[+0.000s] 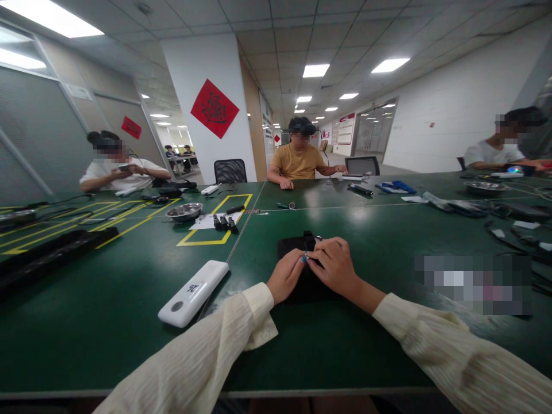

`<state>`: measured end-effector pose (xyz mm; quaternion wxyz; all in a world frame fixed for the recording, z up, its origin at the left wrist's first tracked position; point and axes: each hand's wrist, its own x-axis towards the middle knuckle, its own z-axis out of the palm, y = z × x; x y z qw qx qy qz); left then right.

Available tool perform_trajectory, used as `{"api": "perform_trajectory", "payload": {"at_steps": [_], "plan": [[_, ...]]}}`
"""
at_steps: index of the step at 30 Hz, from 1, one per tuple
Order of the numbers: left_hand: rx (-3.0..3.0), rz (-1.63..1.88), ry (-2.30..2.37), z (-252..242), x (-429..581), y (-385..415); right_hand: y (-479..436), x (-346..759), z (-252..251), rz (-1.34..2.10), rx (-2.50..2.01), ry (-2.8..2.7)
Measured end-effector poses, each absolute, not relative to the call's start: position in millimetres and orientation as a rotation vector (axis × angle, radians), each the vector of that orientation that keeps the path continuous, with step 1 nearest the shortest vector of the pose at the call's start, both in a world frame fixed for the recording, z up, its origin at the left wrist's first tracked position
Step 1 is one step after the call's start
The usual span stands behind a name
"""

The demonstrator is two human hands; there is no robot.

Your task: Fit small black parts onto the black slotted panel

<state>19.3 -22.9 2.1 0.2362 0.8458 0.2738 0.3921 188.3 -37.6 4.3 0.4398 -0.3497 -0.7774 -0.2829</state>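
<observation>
My left hand and my right hand meet at the fingertips near the middle of the table. Between the pinched fingers of both is a small blue piece, too small for me to make out its kind. Right beneath the hands lies a black, flat pouch-like thing, partly covered by them, with a dark strap or clip standing up at its far edge. To the left of my left hand a white power-bank-shaped device marked 26 rests on the green table.
Farther off are a metal bowl, several small black parts on white paper inside yellow tape, and a small tool. A long black tray lies at left, cables at right. Three people sit around the table.
</observation>
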Motion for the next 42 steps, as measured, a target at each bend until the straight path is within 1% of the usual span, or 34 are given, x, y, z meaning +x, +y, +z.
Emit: {"api": "perform_trajectory", "payload": {"at_steps": [12,19,23,26,28,36,42], "plan": [[2.105,1.255,0.909,-1,18,-19,-37,189,2,-0.613,-0.862,-2.065],[1.901,1.354,0.979,0,18,-19,-31,192,1,-0.485,-1.179,-2.011],[1.802,1.419,0.997,-4,19,-16,-21,196,-1,-0.309,-1.171,-2.078],[1.738,1.492,0.992,-7,19,-11,-16,195,-1,-0.135,-1.139,-2.041],[1.706,1.530,1.011,-8,18,-9,-15,192,0,-0.080,-1.149,-2.006],[1.688,1.631,1.251,-8,12,-4,-9,195,-1,-0.116,-1.122,-1.932],[1.649,1.656,1.344,-7,10,-4,-3,214,0,-0.044,-1.120,-1.895]]}}
